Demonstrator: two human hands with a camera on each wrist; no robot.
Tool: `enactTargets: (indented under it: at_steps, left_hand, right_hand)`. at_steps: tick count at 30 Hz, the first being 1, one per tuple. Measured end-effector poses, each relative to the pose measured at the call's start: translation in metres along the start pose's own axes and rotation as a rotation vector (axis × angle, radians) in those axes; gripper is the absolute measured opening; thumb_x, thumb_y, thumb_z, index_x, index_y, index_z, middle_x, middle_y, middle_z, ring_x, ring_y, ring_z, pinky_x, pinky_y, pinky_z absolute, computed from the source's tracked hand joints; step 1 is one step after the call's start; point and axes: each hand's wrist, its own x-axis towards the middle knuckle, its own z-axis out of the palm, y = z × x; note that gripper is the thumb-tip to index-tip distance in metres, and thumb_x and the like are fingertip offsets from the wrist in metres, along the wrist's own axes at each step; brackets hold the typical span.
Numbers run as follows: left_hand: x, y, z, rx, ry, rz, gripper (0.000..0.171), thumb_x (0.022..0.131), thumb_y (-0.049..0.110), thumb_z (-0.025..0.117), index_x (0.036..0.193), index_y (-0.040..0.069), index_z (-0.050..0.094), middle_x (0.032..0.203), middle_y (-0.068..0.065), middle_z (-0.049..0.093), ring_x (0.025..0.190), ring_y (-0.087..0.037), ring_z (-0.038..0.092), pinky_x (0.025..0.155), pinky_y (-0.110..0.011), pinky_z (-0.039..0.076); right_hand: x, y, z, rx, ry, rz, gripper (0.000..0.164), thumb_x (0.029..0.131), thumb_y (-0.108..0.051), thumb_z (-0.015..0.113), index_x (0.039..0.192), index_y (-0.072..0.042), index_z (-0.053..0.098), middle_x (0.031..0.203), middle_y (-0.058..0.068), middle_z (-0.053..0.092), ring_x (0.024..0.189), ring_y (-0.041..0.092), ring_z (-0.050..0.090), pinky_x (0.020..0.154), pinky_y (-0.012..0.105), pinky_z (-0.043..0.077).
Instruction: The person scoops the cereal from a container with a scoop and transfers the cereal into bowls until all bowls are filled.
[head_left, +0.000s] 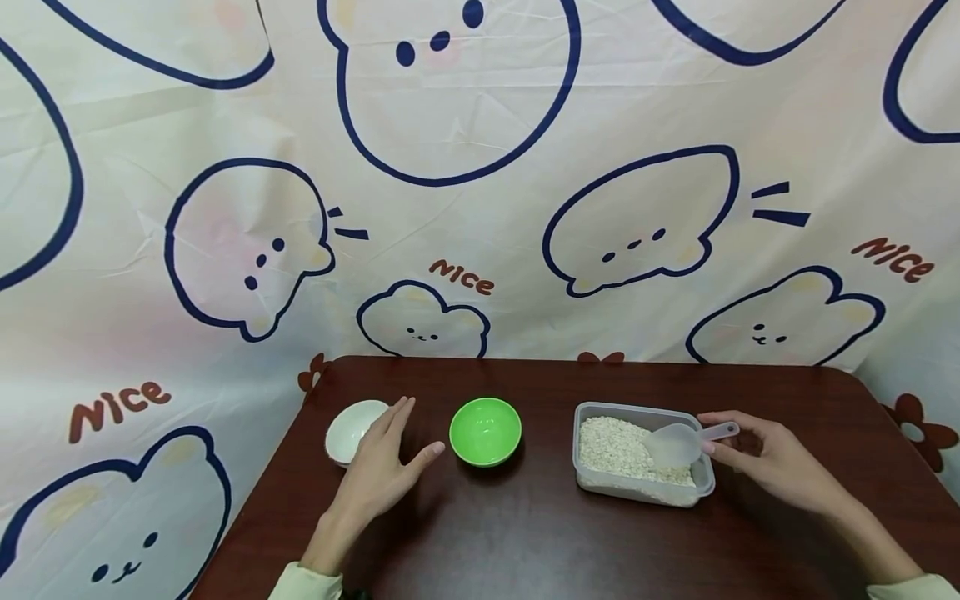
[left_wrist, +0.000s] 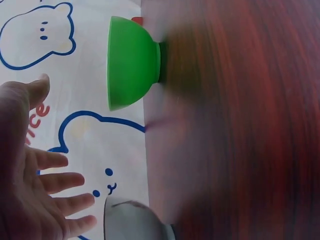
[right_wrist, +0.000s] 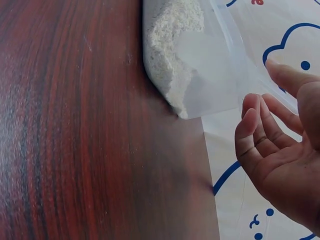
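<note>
My left hand [head_left: 380,471], fingers extended and thumb spread, hovers between a white bowl [head_left: 349,427] and a green bowl [head_left: 486,432]. Its fingers overlap the white bowl's right side in the head view. The left wrist view shows the green bowl [left_wrist: 131,64] from the side, past the thumb. On the right, a clear plastic container [head_left: 637,493] holds white grains like rice [head_left: 613,446]. A translucent scoop [head_left: 675,446] lies on the grains, its handle over the right rim. My right hand [head_left: 776,462] is at that handle, thumb and bent fingers apart [right_wrist: 280,145].
All the vessels stand on a dark brown wooden table [head_left: 525,542]. Behind it hangs a pale cloth [head_left: 450,225] printed with blue-outlined cartoon figures, which meets the table's back edge.
</note>
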Motion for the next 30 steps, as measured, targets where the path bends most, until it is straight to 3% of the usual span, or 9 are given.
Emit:
enactTargets:
  at_steps: [7,15,21,30]
  left_hand:
    - [0.002,0.013,0.012,-0.075,0.026,0.046,0.086,0.099,0.054,0.074,0.165,0.008,0.043,0.169,-0.016,0.045,0.157,-0.04,0.043,0.126,-0.062,0.041]
    - [0.001,0.053,0.033,-0.175,0.071,0.193,0.077,0.096,0.051,0.078,0.157,0.01,0.054,0.158,-0.012,0.058,0.146,-0.033,0.058,0.118,-0.055,0.053]
    - [-0.003,0.078,0.051,-0.232,-0.016,0.233,0.074,0.099,0.052,0.075,0.159,0.014,0.052,0.16,-0.011,0.056,0.148,-0.033,0.055,0.119,-0.056,0.052]
    - [-0.005,0.101,0.07,-0.23,-0.11,0.301,0.076,0.101,0.06,0.068,0.161,0.018,0.049,0.161,-0.007,0.055,0.151,-0.028,0.053,0.122,-0.054,0.049]
  right_hand:
    - [-0.001,-0.002,-0.001,0.077,-0.032,-0.001,0.044,0.107,-0.028,0.07,0.146,-0.008,0.063,0.112,0.008,0.073,0.075,0.015,0.064,0.058,0.03,0.056]
    - [-0.001,-0.007,-0.003,0.103,-0.052,0.008,0.043,0.108,-0.028,0.067,0.144,-0.005,0.062,0.101,0.007,0.074,0.075,0.021,0.067,0.061,0.032,0.059]
    - [-0.001,-0.008,-0.003,0.134,-0.064,0.005,0.042,0.109,-0.027,0.066,0.144,-0.004,0.062,0.1,0.009,0.073,0.078,0.019,0.067,0.064,0.032,0.062]
    - [0.0,-0.006,-0.003,0.207,-0.084,0.015,0.038,0.11,-0.025,0.064,0.141,-0.002,0.064,0.098,0.006,0.074,0.081,0.018,0.068,0.068,0.033,0.064]
